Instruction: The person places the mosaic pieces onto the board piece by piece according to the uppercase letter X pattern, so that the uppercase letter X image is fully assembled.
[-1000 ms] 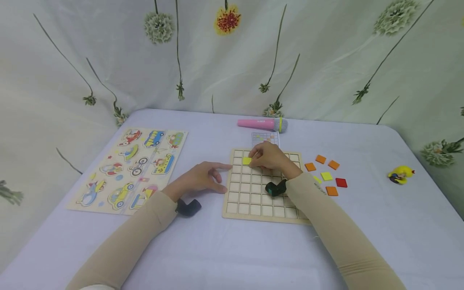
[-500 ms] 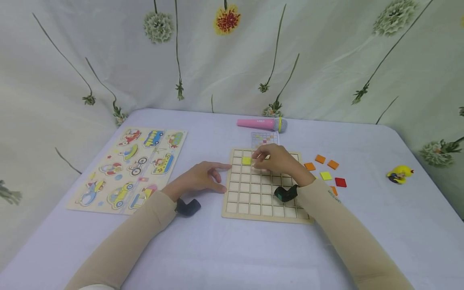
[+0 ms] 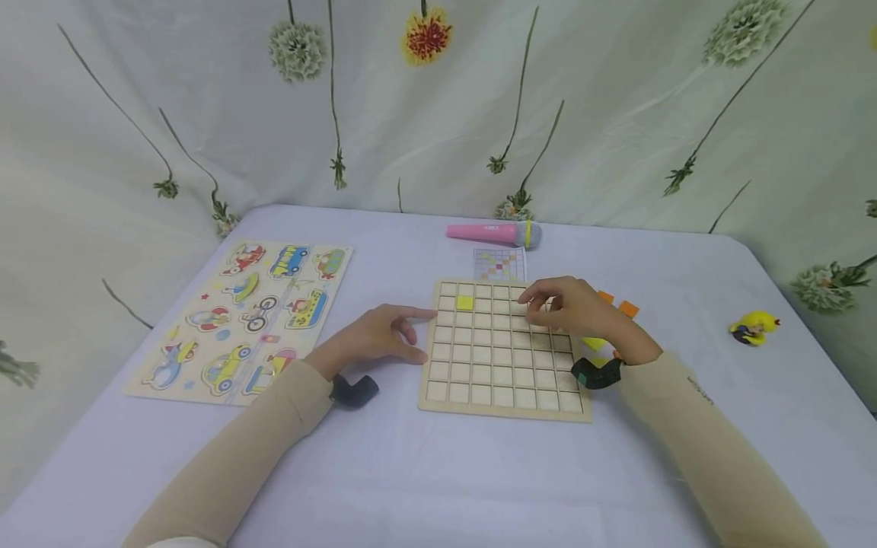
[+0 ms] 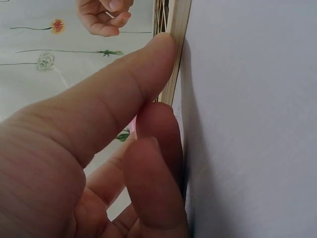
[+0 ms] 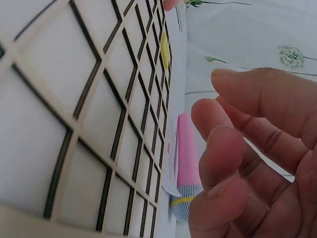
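Observation:
A wooden grid board [image 3: 483, 354] lies flat on the white table, with one yellow square tile [image 3: 464, 303] in a cell of its top row. My left hand [image 3: 377, 335] touches the board's left edge with thumb and index finger spread; the left wrist view shows the thumb on the wooden rim [image 4: 179, 42]. Over the board's right side, my right hand [image 3: 578, 308] hovers with fingers loosely bent and nothing between them. In the right wrist view its fingers [image 5: 223, 153] stand apart from the board. Partly hidden behind that hand are orange tiles [image 3: 628, 309] and yellow tiles [image 3: 594, 344].
A small card [image 3: 499, 264] printed with a coloured grid lies behind the board, below a pink toy microphone [image 3: 483, 231]. To the left is a wooden vehicle puzzle [image 3: 226, 335]. A small yellow-headed figurine [image 3: 754, 329] sits at the far right.
My right hand has let go of the yellow tile, leaving it in the grid, and has moved right toward the loose tiles. My left hand has stayed at the board's edge.

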`<state>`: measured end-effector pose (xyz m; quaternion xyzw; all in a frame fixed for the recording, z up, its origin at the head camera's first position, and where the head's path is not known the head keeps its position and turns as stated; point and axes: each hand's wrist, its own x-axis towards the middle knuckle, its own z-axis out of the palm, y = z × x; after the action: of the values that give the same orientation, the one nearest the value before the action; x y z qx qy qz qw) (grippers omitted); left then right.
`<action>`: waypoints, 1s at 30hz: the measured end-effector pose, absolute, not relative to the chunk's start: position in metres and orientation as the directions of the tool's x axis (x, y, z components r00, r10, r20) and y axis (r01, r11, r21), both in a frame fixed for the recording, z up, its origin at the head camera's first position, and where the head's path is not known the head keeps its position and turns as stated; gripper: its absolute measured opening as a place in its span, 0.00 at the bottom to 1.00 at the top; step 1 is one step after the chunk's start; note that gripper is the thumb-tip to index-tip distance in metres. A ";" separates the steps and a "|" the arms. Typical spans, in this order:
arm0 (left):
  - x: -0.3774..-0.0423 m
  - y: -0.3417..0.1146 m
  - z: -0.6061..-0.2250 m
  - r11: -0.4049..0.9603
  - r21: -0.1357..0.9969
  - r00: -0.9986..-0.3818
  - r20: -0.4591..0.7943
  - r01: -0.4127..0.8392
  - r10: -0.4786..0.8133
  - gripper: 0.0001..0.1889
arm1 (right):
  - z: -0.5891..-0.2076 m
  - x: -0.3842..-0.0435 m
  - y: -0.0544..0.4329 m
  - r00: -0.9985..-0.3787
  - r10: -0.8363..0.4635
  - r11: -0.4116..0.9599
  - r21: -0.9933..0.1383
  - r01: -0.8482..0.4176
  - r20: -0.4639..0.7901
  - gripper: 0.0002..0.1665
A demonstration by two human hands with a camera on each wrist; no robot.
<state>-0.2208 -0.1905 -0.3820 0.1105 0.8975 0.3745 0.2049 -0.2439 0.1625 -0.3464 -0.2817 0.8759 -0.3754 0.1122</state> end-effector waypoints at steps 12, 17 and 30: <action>-0.221 -0.190 -0.383 0.704 0.709 -0.894 -0.288 0.042 0.344 0.43 | -0.344 -0.246 0.216 -0.914 -0.395 0.583 -0.794 -0.173 -0.091 0.20; -0.221 -0.190 -0.383 0.697 0.715 -0.893 -0.281 0.049 0.351 0.43 | -0.351 -0.252 0.235 -0.932 -0.338 0.579 -0.810 -0.097 -0.130 0.21; -0.223 -0.191 -0.385 0.693 0.718 -0.893 -0.271 0.062 0.360 0.43 | -0.369 -0.263 0.255 -0.925 -0.313 0.561 -0.828 0.004 -0.217 0.24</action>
<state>-0.2227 -0.1912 -0.3846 0.1175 0.8982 0.3734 0.1998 -0.2630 0.2549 -0.3686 -0.0891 0.8664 -0.4601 0.1726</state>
